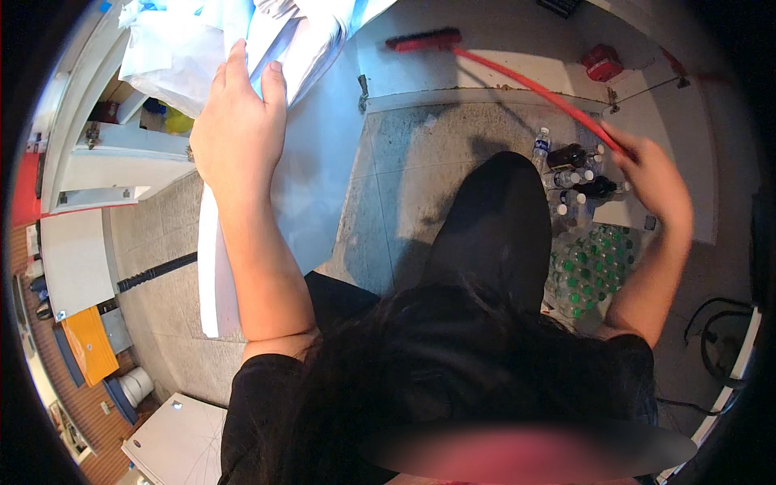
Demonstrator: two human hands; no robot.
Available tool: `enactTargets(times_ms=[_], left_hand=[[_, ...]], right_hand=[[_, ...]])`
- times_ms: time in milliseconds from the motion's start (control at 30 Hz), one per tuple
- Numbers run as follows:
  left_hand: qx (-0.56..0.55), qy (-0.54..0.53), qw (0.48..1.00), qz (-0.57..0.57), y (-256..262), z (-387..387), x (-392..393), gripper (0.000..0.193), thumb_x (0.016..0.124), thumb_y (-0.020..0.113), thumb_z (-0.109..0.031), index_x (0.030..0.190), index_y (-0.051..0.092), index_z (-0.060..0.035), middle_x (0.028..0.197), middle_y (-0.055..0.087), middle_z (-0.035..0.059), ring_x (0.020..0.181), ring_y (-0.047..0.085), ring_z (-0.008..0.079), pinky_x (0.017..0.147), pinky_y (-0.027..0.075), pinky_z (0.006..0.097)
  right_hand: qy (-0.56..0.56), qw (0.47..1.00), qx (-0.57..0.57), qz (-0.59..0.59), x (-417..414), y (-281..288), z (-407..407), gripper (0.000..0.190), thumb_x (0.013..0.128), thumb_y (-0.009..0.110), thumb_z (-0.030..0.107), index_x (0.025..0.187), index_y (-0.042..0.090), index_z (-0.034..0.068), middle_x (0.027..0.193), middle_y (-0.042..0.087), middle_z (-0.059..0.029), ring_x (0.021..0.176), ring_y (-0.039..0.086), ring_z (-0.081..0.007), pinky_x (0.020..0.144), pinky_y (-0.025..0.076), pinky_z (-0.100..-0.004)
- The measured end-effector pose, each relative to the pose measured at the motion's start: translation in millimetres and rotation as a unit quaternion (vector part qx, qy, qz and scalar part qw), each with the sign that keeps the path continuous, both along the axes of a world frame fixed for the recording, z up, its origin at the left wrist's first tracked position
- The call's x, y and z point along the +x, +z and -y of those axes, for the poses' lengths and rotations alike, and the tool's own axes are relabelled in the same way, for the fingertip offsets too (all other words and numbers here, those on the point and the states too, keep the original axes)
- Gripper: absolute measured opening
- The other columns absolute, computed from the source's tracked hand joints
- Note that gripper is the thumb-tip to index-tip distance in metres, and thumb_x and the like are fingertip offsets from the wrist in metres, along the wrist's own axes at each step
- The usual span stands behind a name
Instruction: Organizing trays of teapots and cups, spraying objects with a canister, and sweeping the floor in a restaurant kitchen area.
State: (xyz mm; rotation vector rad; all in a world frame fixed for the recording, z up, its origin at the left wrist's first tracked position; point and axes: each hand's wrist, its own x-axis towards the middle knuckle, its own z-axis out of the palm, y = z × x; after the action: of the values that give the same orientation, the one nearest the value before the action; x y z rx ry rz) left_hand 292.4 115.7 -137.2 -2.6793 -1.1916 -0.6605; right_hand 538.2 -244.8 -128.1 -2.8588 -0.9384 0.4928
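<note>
My right hand point(658, 176) grips the red handle point(539, 91) of a broom. Its broom head point(424, 40), with dark bristles, is up and forward by the pale surface beyond the tiled floor. My left hand point(242, 121) is raised against a bundle of papers and clear plastic wrapping point(176, 60), thumb apart from the fingers. Below that bundle stands a white panel point(315, 157), lit bluish, beside my left forearm. My knee in dark cloth point(497, 212) sticks out between my arms.
Several plastic bottles with white caps point(561, 179), some holding dark liquid, lie at right. Behind them are many green-capped bottles point(591, 273). A red object point(602, 62) is at upper right, black cables point(715, 339) lower right. White shelving point(133, 145) and a yellow panel point(91, 345) are left.
</note>
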Motion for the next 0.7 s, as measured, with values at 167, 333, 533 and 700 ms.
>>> enactTargets(times_ms=[167,333,533,700], left_hand=[[-0.02,-0.004,1.0,0.009,-3,3,12,0.055,0.096,0.042,-0.049,0.142,0.048,-0.0203,0.132,0.061,0.0098,0.11,0.063,0.0362,0.092,0.049,0.044],[0.019,-0.003,1.0,-0.001,-6,-1,6,0.053,0.094,0.046,-0.043,0.137,0.052,-0.0121,0.125,0.063,0.0134,0.103,0.065,0.0361,0.087,0.051,0.0461],[0.008,-0.006,1.0,0.007,-3,-1,5,0.052,0.094,0.047,-0.042,0.136,0.052,-0.0122,0.126,0.063,0.0138,0.104,0.065,0.0365,0.087,0.051,0.046],[0.022,-0.008,1.0,0.008,-4,-2,7,0.052,0.094,0.047,-0.042,0.135,0.053,-0.0117,0.126,0.063,0.0143,0.104,0.065,0.0366,0.087,0.051,0.0458]], right_hand=[[0.095,0.968,-0.092,0.212,31,-89,-58,0.042,0.094,0.041,0.006,0.129,0.062,0.016,0.102,0.068,-0.0223,0.095,0.067,-0.0376,0.084,0.053,-0.0485],[0.115,0.986,-0.068,0.098,-30,-21,-52,0.057,0.083,0.053,0.0,0.135,0.058,0.024,0.098,0.066,-0.0237,0.092,0.065,-0.0405,0.082,0.051,-0.0491],[0.086,0.995,-0.041,0.031,-39,71,12,0.064,0.076,0.061,-0.015,0.13,0.062,0.018,0.094,0.067,-0.023,0.079,0.067,-0.0341,0.075,0.05,-0.0392],[0.069,0.997,0.032,0.028,-10,47,5,0.055,0.079,0.063,-0.009,0.13,0.062,0.014,0.091,0.066,-0.0231,0.077,0.065,-0.0297,0.075,0.049,-0.0385]])
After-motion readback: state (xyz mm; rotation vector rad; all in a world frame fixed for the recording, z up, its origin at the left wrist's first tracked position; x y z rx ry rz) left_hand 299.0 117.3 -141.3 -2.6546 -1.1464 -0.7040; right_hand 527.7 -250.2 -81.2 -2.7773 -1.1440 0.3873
